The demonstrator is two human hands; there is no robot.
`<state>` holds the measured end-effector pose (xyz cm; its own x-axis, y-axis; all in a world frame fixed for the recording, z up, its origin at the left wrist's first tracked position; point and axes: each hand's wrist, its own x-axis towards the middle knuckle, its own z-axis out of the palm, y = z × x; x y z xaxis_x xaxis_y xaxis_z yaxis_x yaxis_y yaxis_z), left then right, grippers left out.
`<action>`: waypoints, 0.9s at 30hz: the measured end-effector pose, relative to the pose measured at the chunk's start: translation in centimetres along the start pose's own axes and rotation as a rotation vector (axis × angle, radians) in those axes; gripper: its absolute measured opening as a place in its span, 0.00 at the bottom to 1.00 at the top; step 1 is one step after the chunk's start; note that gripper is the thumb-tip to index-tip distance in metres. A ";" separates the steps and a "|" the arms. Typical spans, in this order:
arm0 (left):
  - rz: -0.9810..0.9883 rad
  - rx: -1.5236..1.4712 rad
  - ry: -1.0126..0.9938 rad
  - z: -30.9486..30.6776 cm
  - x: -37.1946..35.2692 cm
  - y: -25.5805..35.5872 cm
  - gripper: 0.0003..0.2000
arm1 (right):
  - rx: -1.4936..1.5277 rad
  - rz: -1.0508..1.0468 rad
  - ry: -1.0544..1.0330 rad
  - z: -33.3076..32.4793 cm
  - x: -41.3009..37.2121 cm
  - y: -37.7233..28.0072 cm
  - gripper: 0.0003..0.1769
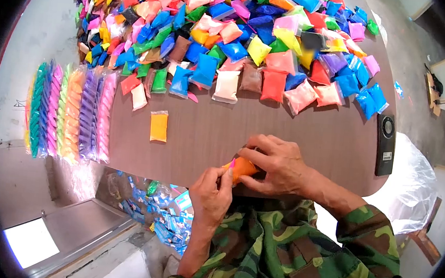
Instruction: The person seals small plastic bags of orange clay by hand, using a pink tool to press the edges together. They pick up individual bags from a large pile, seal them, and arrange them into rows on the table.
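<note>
Close to the near edge of the brown table (pixel 192 126), a bit right of its middle, there is the orange packet (pixel 245 167), between both hands. The right hand (pixel 278 165) grasps it with bent fingers from the right side. The left hand (pixel 214 193) pinches a small pink item (pixel 232 164) against it; what kind of item, I cannot tell. Farther from the near edge, toward the left, one yellow-orange packet (pixel 158 126) lies flat. The heap of coloured packets (pixel 232 51) covers the far part. Wrapped twisted sticks (pixel 73 114) lie side by side at the left edge, and a black device (pixel 385 144) lies at the right edge.
</note>
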<state>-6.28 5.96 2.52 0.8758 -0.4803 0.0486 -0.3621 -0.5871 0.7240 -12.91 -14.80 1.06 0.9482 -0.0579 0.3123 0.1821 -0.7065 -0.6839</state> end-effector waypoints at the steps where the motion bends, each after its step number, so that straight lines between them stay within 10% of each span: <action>1: 0.018 0.039 0.000 -0.1 0.1 -0.3 0.07 | 0.005 -0.008 -0.010 -0.1 -0.1 0.0 0.23; 16: 0.121 0.082 0.051 -0.1 0.8 0.5 0.07 | 0.078 0.001 0.039 0.1 -1.0 0.6 0.19; 27: -0.150 0.092 0.051 -1.5 2.3 -1.2 0.07 | -0.009 -0.115 0.069 0.7 -1.2 0.7 0.16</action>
<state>-3.36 6.56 2.84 0.9362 -0.3510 -0.0187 -0.2522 -0.7079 0.6598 -13.69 -14.70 -0.26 0.9010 -0.0239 0.4331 0.2863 -0.7172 -0.6353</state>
